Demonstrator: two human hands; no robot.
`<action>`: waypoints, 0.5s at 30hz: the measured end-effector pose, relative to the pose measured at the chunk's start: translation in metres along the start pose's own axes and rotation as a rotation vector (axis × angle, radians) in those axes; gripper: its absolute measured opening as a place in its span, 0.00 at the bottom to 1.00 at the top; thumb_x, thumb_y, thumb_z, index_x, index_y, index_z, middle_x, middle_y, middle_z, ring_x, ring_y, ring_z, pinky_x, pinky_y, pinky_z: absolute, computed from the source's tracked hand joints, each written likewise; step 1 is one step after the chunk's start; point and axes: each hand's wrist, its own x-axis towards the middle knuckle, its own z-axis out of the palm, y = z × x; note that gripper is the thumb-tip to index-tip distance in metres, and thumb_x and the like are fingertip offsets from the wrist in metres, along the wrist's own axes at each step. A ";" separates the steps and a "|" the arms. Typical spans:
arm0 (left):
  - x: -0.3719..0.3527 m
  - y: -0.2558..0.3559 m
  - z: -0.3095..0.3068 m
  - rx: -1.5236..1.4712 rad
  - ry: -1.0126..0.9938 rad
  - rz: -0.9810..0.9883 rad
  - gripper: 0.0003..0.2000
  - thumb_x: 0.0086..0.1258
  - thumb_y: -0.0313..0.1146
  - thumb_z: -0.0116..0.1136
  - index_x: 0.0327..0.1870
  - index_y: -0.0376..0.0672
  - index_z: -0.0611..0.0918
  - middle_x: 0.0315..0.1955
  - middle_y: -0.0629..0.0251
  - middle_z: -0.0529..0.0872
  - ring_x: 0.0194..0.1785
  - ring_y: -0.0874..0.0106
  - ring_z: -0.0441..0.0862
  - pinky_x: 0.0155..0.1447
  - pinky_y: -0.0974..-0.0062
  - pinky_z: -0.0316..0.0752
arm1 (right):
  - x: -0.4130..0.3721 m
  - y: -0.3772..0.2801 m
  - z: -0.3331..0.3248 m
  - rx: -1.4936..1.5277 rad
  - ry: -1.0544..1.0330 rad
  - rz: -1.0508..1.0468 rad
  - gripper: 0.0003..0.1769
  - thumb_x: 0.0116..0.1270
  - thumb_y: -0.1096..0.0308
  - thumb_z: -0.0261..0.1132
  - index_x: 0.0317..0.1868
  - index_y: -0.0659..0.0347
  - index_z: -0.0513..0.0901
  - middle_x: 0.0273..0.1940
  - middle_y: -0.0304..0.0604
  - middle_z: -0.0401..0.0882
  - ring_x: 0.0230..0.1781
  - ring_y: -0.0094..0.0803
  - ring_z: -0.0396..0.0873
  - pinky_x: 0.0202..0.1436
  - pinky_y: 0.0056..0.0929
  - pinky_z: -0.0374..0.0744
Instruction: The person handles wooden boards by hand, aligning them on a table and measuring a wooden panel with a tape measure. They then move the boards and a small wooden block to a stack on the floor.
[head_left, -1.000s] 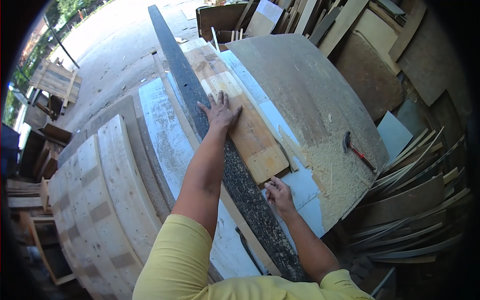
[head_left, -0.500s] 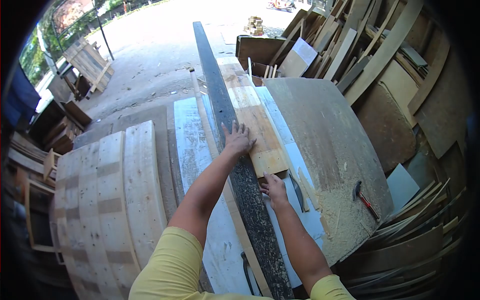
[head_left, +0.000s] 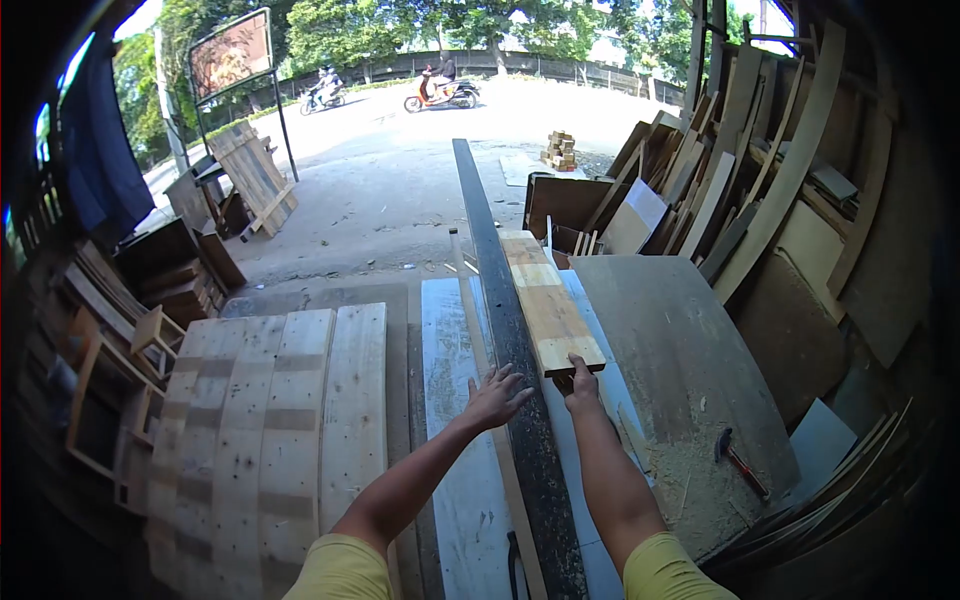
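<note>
A long dark beam runs away from me down the middle. On its right lies a light wooden board with paler patches. My right hand grips the near end of this board, its thumb on the top face and the other fingers partly hidden below. My left hand is over the left side of the dark beam, fingers spread, holding nothing. A narrow wooden strip runs along the beam's left side.
A hammer lies among sawdust on a brown panel at the right. Joined planks fill the left. Scrap boards lean at the right. Two motorbikes with riders pass on the road, one red.
The view has tilted up, showing the road. My left hand has come off the board and beam top, nearer to me. My right hand has closed on the board's near end.
</note>
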 end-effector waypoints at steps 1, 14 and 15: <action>-0.013 -0.001 -0.008 -0.026 -0.005 -0.015 0.34 0.71 0.65 0.44 0.71 0.52 0.68 0.76 0.61 0.56 0.79 0.57 0.46 0.74 0.35 0.39 | -0.002 0.003 -0.008 -0.044 0.047 -0.103 0.29 0.57 0.61 0.74 0.57 0.63 0.76 0.46 0.43 0.83 0.44 0.36 0.82 0.45 0.36 0.82; -0.097 0.072 -0.008 0.062 0.176 0.446 0.46 0.62 0.48 0.66 0.77 0.53 0.52 0.77 0.58 0.49 0.80 0.54 0.42 0.77 0.43 0.44 | -0.402 -0.088 -0.187 -1.153 0.104 -0.493 0.17 0.57 0.67 0.72 0.43 0.71 0.84 0.39 0.49 0.85 0.41 0.35 0.84 0.40 0.36 0.80; -0.106 0.097 -0.007 0.117 0.198 0.553 0.49 0.59 0.47 0.69 0.78 0.54 0.49 0.78 0.59 0.47 0.80 0.55 0.39 0.77 0.41 0.41 | -0.433 -0.103 -0.197 -1.191 0.124 -0.528 0.18 0.56 0.66 0.73 0.43 0.71 0.83 0.38 0.49 0.85 0.39 0.35 0.83 0.41 0.36 0.80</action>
